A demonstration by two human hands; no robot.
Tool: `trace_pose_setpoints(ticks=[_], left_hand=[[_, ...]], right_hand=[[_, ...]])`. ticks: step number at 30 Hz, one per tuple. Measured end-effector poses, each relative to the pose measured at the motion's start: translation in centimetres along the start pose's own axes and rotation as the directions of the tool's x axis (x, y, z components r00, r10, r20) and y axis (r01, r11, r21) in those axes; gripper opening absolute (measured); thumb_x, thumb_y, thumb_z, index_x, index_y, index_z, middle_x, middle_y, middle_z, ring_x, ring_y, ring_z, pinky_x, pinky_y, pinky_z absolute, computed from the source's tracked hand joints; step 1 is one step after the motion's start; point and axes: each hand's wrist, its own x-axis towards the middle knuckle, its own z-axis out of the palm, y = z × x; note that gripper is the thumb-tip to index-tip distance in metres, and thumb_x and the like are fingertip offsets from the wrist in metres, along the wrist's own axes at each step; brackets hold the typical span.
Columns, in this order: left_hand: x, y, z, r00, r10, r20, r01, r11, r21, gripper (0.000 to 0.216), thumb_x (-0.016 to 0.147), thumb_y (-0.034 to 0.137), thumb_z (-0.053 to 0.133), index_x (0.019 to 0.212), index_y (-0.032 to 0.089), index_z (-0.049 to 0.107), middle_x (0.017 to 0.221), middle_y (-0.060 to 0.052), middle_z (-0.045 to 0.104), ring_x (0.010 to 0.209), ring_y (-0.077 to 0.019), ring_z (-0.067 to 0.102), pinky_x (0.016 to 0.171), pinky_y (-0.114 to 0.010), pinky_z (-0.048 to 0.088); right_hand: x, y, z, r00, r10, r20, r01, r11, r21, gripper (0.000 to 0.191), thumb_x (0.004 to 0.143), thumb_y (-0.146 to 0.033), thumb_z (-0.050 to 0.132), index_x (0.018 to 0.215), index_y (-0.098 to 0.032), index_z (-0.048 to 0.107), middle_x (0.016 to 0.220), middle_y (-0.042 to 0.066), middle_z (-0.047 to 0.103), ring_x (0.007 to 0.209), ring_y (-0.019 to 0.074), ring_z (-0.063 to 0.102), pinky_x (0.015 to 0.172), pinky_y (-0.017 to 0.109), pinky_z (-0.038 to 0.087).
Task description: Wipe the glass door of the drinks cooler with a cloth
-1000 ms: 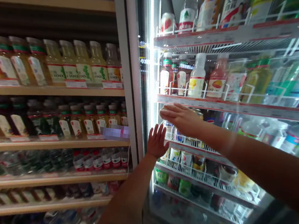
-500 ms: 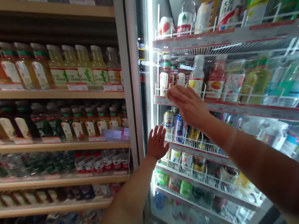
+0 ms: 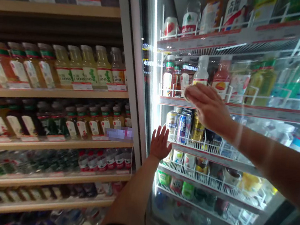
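My left hand (image 3: pixel 160 143) is flat against the glass door (image 3: pixel 149 62) of a lit drinks fridge, fingers spread, holding nothing. Higher up and to the right, my right hand (image 3: pixel 209 103) presses on the same glass with its fingers together. A pale edge of what looks like a cloth (image 3: pixel 187 94) shows under its fingertips; most of it is hidden by the hand. Behind the glass near that hand stand a blue can (image 3: pixel 184 127), a clear bottle (image 3: pixel 202 69) and a red-orange juice bottle (image 3: pixel 222 76).
To the left, open wooden shelves (image 3: pixel 50 92) carry rows of juice bottles (image 3: pixel 98 65). A metal post (image 3: pixel 134 66) separates them from the fridge. White wire racks (image 3: pixel 213 178) inside the fridge hold bottles and cans.
My right hand has slid a little to the right across the glass, with the pale cloth under it. The left hand keeps its place on the door while the view shifts slightly.
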Motion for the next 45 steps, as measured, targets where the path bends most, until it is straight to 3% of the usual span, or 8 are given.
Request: trace_pose_setpoints(ticks=[5,11,17,23,28,35,41,45], left_hand=[[0.0,0.1,0.0,1.0,-0.003,0.003,0.003,1.0,-0.004,0.071,0.1,0.044,0.036,0.159,0.01,0.013,0.158,-0.018,0.037,0.153,-0.0306,0.017,0.123,-0.053,0.023],[-0.1,0.1,0.0,1.0,-0.007,0.016,0.007,1.0,0.002,0.072,0.1,0.044,0.036,0.159,0.011,0.012,0.159,-0.018,0.035,0.153,-0.0311,0.017,0.122,-0.053,0.024],[-0.1,0.0,0.0,1.0,0.004,0.008,-0.004,1.0,-0.003,0.071,0.101,0.043,0.034,0.159,0.01,0.013,0.16,-0.018,0.032,0.154,-0.0312,0.015,0.122,-0.053,0.023],[-0.1,0.0,0.2,1.0,0.0,0.004,0.0,1.0,-0.014,0.07,0.1,0.042,0.035,0.159,0.01,0.013,0.161,-0.018,0.031,0.154,-0.0306,0.014,0.124,-0.053,0.021],[-0.2,0.0,0.3,1.0,-0.005,0.018,0.005,1.0,-0.018,0.072,0.1,0.042,0.037,0.159,0.011,0.012,0.16,-0.018,0.032,0.154,-0.0308,0.015,0.123,-0.054,0.021],[-0.2,0.0,0.3,1.0,-0.009,0.0,0.009,1.0,-0.021,0.071,0.1,0.041,0.038,0.159,0.01,0.013,0.16,-0.018,0.032,0.154,-0.0303,0.014,0.124,-0.052,0.02],[-0.1,0.0,0.3,1.0,-0.012,-0.007,0.012,1.0,-0.027,0.071,0.1,0.044,0.037,0.159,0.012,0.014,0.159,-0.017,0.034,0.153,-0.0302,0.016,0.124,-0.052,0.021],[-0.3,0.0,0.4,1.0,-0.012,-0.007,0.012,1.0,-0.024,0.07,0.1,0.044,0.036,0.159,0.011,0.016,0.158,-0.018,0.036,0.153,-0.0305,0.018,0.123,-0.052,0.022]], right_hand=[[-3.4,-1.5,0.5,0.918,-0.325,0.228,0.306,0.945,0.113,0.058,0.092,-0.009,0.048,0.147,-0.024,0.045,0.145,0.002,0.057,0.139,0.0201,0.046,0.117,0.044,0.037],[-2.8,0.8,-1.5,0.998,0.05,-0.024,-0.052,0.994,-0.1,0.069,0.09,-0.004,0.044,0.154,-0.029,0.034,0.155,0.0,0.046,0.147,0.0242,0.035,0.121,0.049,0.03],[-5.6,0.2,-0.9,0.923,-0.322,0.21,0.324,0.946,0.024,0.067,0.091,-0.007,0.045,0.154,-0.023,0.032,0.151,0.002,0.05,0.142,0.0192,0.042,0.118,0.043,0.036],[-4.3,2.8,-2.2,0.984,0.08,-0.16,-0.105,0.983,-0.152,0.063,0.095,-0.012,0.046,0.154,-0.031,0.034,0.154,0.001,0.046,0.146,0.0251,0.036,0.119,0.05,0.033],[-6.0,1.4,-1.4,0.962,-0.243,0.125,0.251,0.967,-0.051,0.072,0.093,-0.007,0.046,0.157,-0.029,0.023,0.151,0.0,0.051,0.142,0.0189,0.042,0.118,0.044,0.037],[0.4,4.7,-3.9,0.952,0.186,-0.245,-0.22,0.968,-0.121,0.051,0.099,-0.016,0.039,0.149,-0.022,0.043,0.155,0.007,0.044,0.147,0.0274,0.03,0.121,0.052,0.027],[1.6,0.8,-0.2,0.972,-0.195,0.132,0.195,0.981,0.009,0.066,0.09,-0.004,0.042,0.151,-0.026,0.038,0.151,0.002,0.05,0.145,0.0223,0.037,0.121,0.048,0.033],[5.0,1.1,0.2,1.0,0.028,-0.009,-0.028,0.999,-0.038,0.058,0.091,-0.005,0.04,0.148,-0.018,0.043,0.155,0.005,0.045,0.148,0.0273,0.03,0.123,0.051,0.027]])
